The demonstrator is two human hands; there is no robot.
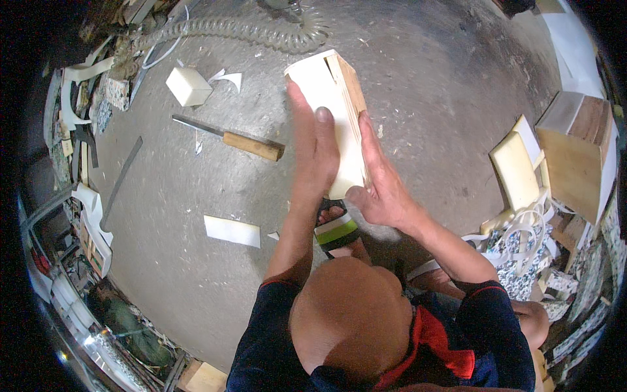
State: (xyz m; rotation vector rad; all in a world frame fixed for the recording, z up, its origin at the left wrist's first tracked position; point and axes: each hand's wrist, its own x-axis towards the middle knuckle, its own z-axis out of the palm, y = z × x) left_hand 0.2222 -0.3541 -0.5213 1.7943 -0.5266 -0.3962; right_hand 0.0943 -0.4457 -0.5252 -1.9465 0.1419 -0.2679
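A long wooden piece faced with pale cream foam [346, 147] is held up between my two hands, above the floor. My left hand [315, 147] is closed on its left side, thumb over the pale face and fingers along the edge; motion blurs it in part. My right hand [386, 179] grips the opposite side, fingers stretched along the wood and thumb at the near end. At the far end, a dark gap shows between the pale layer and the wood. To the left on the floor lies a long-bladed knife with a wooden handle [251, 145].
A cream foam block [189, 87] and a curved scrap [228, 80] lie far left; a flat foam strip [232, 231] lies nearer. A coiled clear hose [241, 31] crosses the far floor. Foam slabs [518, 171] and a foam-covered wooden box [571, 153] stand right.
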